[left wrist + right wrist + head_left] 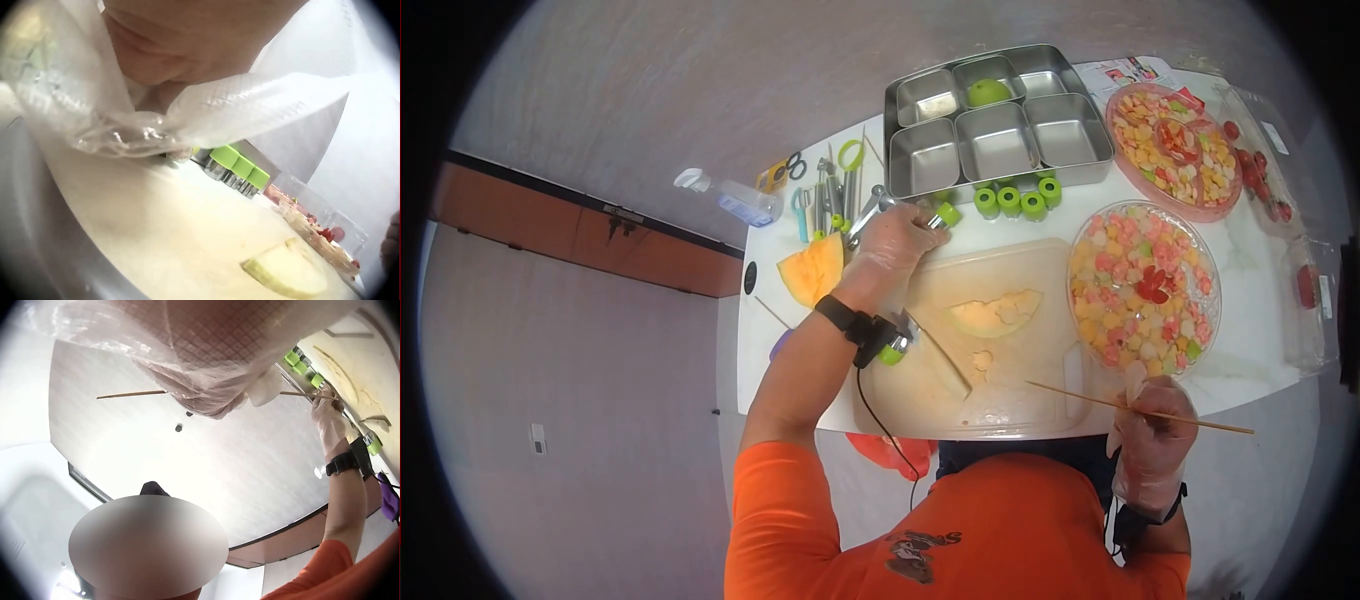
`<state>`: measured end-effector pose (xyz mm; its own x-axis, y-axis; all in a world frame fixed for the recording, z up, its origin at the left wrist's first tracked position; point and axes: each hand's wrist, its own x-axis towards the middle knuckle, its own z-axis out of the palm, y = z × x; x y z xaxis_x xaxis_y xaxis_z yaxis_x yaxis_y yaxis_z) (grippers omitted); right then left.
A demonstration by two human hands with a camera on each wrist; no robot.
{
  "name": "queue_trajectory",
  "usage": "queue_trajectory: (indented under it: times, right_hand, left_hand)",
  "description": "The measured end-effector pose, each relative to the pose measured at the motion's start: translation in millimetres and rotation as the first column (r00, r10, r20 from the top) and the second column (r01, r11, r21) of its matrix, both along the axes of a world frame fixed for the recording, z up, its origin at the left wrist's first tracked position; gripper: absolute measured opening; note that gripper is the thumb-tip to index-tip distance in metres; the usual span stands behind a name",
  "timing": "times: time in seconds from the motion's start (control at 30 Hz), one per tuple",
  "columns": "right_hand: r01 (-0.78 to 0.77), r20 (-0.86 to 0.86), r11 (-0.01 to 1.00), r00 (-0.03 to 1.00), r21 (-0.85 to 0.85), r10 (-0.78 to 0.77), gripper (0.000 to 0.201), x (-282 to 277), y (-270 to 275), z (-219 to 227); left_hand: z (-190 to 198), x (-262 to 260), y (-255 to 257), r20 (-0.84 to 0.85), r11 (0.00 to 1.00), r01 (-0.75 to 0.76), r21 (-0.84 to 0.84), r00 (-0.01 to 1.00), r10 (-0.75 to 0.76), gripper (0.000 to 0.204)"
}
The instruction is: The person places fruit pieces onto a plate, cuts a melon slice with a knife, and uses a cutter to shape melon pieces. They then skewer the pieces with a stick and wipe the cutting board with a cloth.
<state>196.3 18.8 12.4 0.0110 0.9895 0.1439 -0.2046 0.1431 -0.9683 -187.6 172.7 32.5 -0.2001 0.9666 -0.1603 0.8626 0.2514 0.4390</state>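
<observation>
My gloved left hand [892, 245] is over the far left corner of the cutting board [1040, 265], its fingers pinching a small metal cutter [946, 214] with a green top. In the left wrist view, glove plastic hides the fingertips. My gloved right hand [1152, 440] grips a thin wooden skewer [1080, 396] near the board's right front corner. A cut melon slice [1012, 318], small scraps [981, 361] and a knife [940, 355] lie on the board. Beside my left forearm is an orange melon wedge [812, 270]; another green-topped cutter [893, 352] shows under the wrist.
Several green-topped cutters [1008, 200] stand before a steel tray [900, 178] holding a green fruit [988, 93]. To the right are a glass plate [1215, 330] of cut fruit and a pink divided platter [1200, 212]. Tools [825, 200] and a spray bottle [745, 203] lie left.
</observation>
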Motion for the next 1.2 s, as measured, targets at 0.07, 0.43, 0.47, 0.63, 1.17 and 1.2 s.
queue_trajectory:
  times: [0.07, 0.43, 0.47, 0.63, 1.17, 1.2]
  right_hand:
    - [0.003, -0.001, 1.000, 1.000, 0.003, -0.003, 0.021, 1, -1, 0]
    - [0.002, 0.012, 0.999, 1.000, 0.033, -0.002, 0.020, -1, -2, 4]
    - [0.001, -0.004, 1.000, 1.000, 0.020, -0.001, 0.020, 0, -3, 5]
    - [0.014, -0.112, 0.997, 0.993, -0.071, -0.022, 0.019, 4, -5, 17]
    - [0.000, -0.132, 0.996, 0.991, -0.088, -0.011, 0.019, 7, -3, 14]
    - [-0.003, -0.127, 0.995, 0.992, -0.096, -0.009, 0.019, 7, -2, 14]
  left_hand:
    - [24, 11, -9, 0.011, 0.999, 0.035, -0.032, 0.999, -0.034, 0.049]
    - [21, 38, 11, -0.377, 0.889, 0.457, -0.039, 0.817, -0.436, 0.035]
    - [16, 38, 16, -0.344, 0.888, 0.450, -0.092, 0.823, -0.452, 0.034]
    - [18, 39, 21, -0.373, 0.881, 0.467, -0.082, 0.805, -0.461, 0.035]
    - [4, 42, 17, -0.303, 0.908, 0.377, 0.182, 0.900, -0.313, 0.023]
    - [2, 39, 15, -0.303, 0.909, 0.376, 0.181, 0.900, -0.313, 0.023]
